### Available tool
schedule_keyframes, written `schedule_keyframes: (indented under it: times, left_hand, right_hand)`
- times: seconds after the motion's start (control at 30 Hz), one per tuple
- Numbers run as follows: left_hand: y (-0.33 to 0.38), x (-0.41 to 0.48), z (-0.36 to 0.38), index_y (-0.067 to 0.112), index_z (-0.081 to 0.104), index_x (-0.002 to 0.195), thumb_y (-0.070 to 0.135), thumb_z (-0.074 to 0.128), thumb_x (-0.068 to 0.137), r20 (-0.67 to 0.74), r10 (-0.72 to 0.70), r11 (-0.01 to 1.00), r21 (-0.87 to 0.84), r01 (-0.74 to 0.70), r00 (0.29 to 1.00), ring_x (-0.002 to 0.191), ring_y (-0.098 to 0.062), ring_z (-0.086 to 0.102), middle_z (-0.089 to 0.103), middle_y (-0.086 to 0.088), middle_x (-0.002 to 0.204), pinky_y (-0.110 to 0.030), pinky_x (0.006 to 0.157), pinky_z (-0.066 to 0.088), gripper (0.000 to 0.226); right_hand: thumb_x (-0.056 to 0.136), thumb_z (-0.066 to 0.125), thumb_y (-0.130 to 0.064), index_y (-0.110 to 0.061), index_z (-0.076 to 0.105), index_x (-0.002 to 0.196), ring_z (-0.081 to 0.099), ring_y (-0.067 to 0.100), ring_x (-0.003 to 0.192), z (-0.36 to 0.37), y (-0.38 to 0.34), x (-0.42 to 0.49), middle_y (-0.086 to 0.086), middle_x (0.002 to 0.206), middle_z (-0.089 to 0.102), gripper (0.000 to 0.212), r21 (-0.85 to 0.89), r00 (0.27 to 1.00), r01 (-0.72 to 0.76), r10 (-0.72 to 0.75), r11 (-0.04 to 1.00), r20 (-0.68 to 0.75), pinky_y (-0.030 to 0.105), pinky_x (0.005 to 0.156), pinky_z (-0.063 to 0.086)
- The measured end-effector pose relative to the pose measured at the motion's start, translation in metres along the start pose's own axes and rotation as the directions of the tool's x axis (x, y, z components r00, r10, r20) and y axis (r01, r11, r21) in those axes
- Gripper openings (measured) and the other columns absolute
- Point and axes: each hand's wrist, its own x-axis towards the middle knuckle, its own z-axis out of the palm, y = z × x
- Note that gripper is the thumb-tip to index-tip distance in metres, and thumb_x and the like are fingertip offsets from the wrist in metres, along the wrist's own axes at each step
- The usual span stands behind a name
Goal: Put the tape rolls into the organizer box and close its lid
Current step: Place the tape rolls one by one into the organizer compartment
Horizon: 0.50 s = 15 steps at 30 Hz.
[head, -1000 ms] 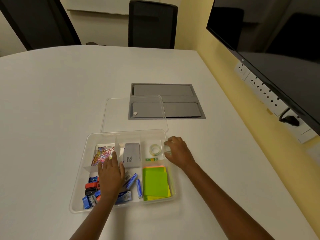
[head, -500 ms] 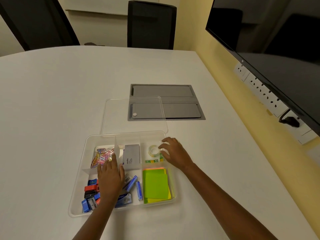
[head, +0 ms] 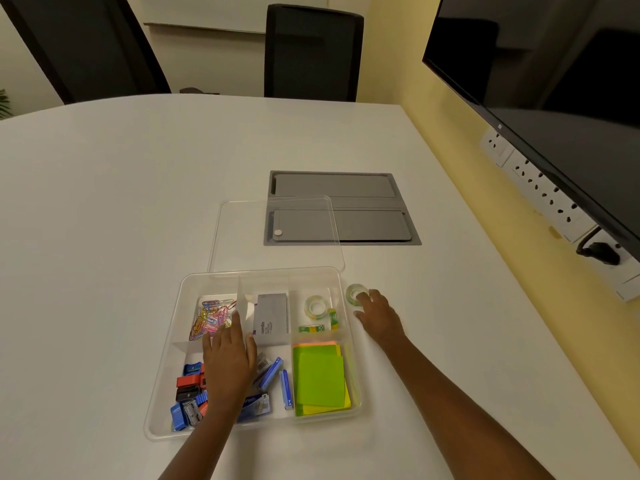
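The clear organizer box (head: 162, 375) lies open on the white table, and its clear lid (head: 242, 237) lies flat just behind it. One clear tape roll (head: 315, 307) rests in the back right compartment, with two small green tape rolls (head: 333, 317) beside it. Another clear tape roll (head: 354, 292) lies on the table just outside the box's right back corner. My right hand (head: 379, 318) is beside the box, with its fingertips touching that roll's near edge and its fingers spread. My left hand (head: 228, 362) lies flat, palm down, over the box's middle.
The box also holds coloured paper clips (head: 207, 318), a grey card box (head: 272, 318), green sticky notes (head: 320, 379) and several sharpeners and staple packs (head: 188, 393). A grey cable hatch (head: 346, 209) is set into the table behind. The wall screen and sockets are at the right.
My right hand has moved from over the box's back right compartment out to the right, onto the tape roll on the table. My left hand has stayed put.
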Motion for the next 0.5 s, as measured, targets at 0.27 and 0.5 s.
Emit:
schedule_keyframes:
  times: [0.27, 0.5]
  left_hand:
    - [0.001, -0.001, -0.001, 0.0, 0.034, 0.136, 0.032, 0.024, 0.084, 0.017, -0.007, 1.0, -0.016, 0.008, 1.0, 0.124, -0.038, 0.047, 0.054, -0.026, 0.129, -0.053, 0.114, 0.024, 0.061]
    - [0.001, -0.001, -0.002, 0.001, 0.032, 0.137, 0.037, 0.017, 0.084, 0.025, -0.012, 1.0, -0.006, 0.012, 1.0, 0.125, -0.036, 0.047, 0.054, -0.024, 0.131, -0.051, 0.114, 0.023, 0.065]
  right_hand:
    - [0.091, 0.058, -0.012, 0.004, 0.059, 0.104, 0.06, 0.035, 0.101, -0.032, -0.021, 0.001, 0.022, 0.122, 0.052, 0.021, 0.389, 0.964, 0.038, 0.068, 0.92, -0.256, 0.038, 0.084, 0.051]
    - [0.093, 0.056, -0.017, 0.0, 0.06, 0.108, 0.059, 0.028, 0.106, -0.044, -0.064, -0.001, 0.016, 0.126, 0.053, 0.024, 0.228, 0.912, 0.276, -0.179, 0.934, -0.369, 0.033, 0.086, 0.051]
